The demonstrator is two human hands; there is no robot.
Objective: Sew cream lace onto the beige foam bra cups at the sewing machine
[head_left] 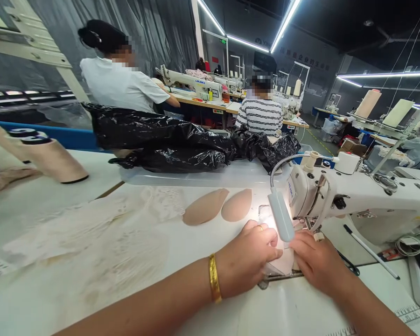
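A white sewing machine (311, 193) stands at the right, and its gooseneck lamp (281, 217) lights the needle area, partly hiding it. Under the light lies a pale pink fabric piece (283, 262). My left hand (247, 256), with a gold bracelet at the wrist, is closed on the left side of this fabric, its fingers curled. From the right, my right hand (317, 259) grips the fabric's edge close to the presser foot, fingers together. Two beige oval fabric pieces (205, 207) lie flat beyond my left hand. White lace fabric (101, 238) spreads over the table at the left.
A black plastic bag (182, 140) rests in a clear bin (196, 176) behind the table. Beige thread cones (58, 158) stand at the left. A white rod (371, 252) lies right of my right hand. Two co-workers (115, 79) sit at machines ahead.
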